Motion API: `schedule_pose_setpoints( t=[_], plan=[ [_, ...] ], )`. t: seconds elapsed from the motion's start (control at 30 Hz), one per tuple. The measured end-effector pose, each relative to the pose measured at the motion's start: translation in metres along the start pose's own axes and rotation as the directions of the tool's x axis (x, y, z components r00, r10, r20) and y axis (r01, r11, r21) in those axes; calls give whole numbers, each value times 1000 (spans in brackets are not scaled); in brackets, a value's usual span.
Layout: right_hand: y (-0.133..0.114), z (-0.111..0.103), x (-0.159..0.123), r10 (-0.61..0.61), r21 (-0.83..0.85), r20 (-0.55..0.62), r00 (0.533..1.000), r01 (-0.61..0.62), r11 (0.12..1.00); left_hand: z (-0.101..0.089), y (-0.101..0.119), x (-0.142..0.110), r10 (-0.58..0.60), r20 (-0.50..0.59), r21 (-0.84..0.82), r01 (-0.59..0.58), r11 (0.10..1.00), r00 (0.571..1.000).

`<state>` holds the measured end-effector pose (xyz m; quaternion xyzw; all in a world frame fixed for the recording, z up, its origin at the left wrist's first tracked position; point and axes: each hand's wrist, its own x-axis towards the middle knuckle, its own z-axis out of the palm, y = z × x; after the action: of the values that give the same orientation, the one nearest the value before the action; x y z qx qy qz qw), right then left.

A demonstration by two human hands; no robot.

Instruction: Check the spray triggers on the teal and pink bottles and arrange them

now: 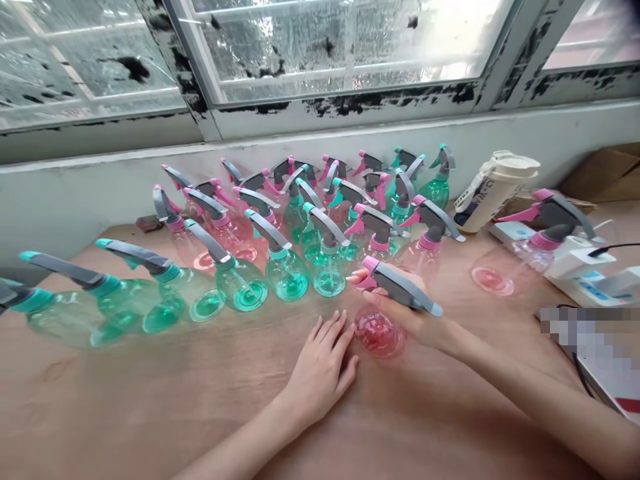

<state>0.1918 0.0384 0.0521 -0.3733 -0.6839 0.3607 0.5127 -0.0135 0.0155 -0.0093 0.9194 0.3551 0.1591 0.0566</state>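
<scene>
My right hand (417, 321) is wrapped round the neck of a pink spray bottle (379, 333), under its grey and pink trigger head. The bottle's rounded base is close to the wooden table; I cannot tell whether it touches. Palm down on the table, my left hand (323, 367) lies with its fingers stretched out, the fingertips beside that base. Just behind my hands stands a green spray bottle (329, 273). More green bottles, such as this green spray bottle (241, 287), run in a line to the left.
Several pink and green spray bottles crowd toward the windowed wall. A lone pink spray bottle (515, 263) stands at the right. Beyond it are a white lidded cup (493, 193), a power strip (600, 287) with plugs and cables, and a brown cardboard box (607, 175).
</scene>
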Motion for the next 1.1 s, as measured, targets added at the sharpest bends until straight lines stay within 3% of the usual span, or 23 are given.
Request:
schedule_pose_setpoints(
  t=[0.23,0.63,0.9,1.1],
  plan=[
    [2,-3,-2,28,-96,17,999,-26,995,1,-1,-2,-8,-2,29,8,1000,1000],
    [-11,-6,5,-38,-241,30,999,44,969,2,-3,-1,-10,17,20,9,1000,1000],
    [-13,-6,1,-77,-175,25,997,80,981,1,-4,-1,-1,13,29,1,1000,1000],
    [-7,-7,-4,-20,-87,32,999,22,996,3,-4,-1,1,0,33,-1,999,1000]
  ],
)
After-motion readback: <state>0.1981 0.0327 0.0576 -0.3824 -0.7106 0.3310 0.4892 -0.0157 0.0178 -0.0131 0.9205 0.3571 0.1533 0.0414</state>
